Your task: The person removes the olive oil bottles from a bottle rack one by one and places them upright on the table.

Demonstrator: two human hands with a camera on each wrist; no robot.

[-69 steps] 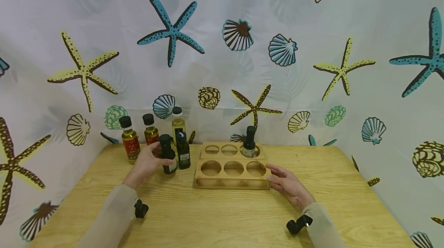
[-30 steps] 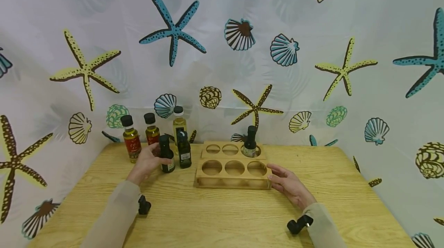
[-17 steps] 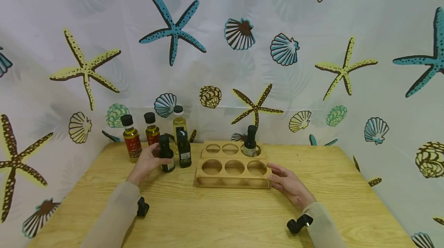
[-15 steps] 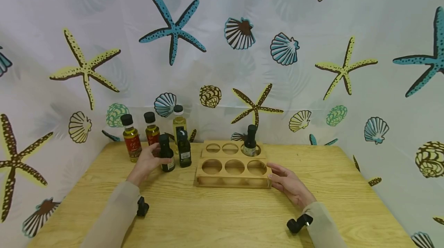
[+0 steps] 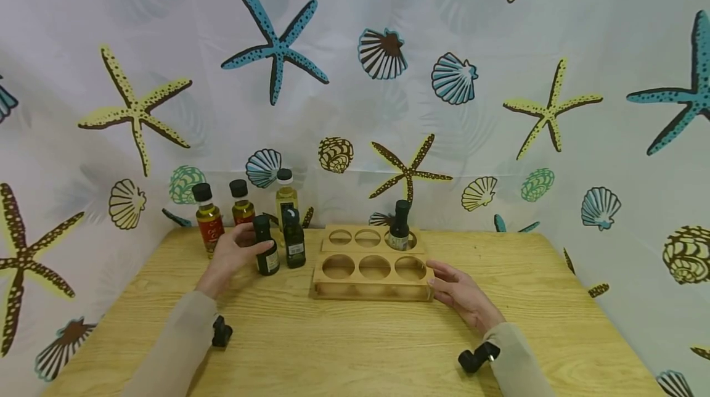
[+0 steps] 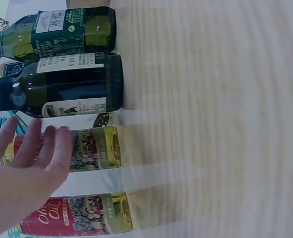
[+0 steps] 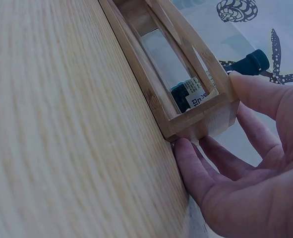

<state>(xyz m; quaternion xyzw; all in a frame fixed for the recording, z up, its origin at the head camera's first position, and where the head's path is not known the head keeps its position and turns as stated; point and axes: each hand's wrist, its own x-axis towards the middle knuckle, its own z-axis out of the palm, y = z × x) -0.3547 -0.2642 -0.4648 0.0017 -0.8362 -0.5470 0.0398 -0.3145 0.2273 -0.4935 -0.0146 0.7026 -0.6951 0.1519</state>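
A dark glass bottle with a black cap and pale label point(image 5: 269, 255) stands upright on the table. My left hand point(image 5: 231, 257) is around its left side, fingers spread and relaxed. In the left wrist view the fingers point(image 6: 49, 144) are beside the bottle point(image 6: 77, 84) with a small gap; the thumb is mostly out of view. A green bottle point(image 5: 294, 241) stands close on its right. My right hand point(image 5: 463, 295) holds the right end of a two-tier wooden bottle rack point(image 5: 371, 291), thumb at its front corner, fingers against the end point(image 7: 191, 163). Another dark bottle point(image 5: 399, 227) sits in the rack's back right hole.
Two red-labelled olive oil bottles point(image 5: 210, 227) point(image 5: 243, 209) stand at the left. A taller pale oil bottle point(image 5: 285, 190) is behind the green one. The rack's other holes show no bottles. A patterned cloth point(image 5: 344, 95) hangs behind the wooden table point(image 5: 344, 347).
My left thumb has lifted and the fingers have loosened from the dark bottle, the hand drawing slightly left. The bottle stays standing. The right hand and rack have not moved.
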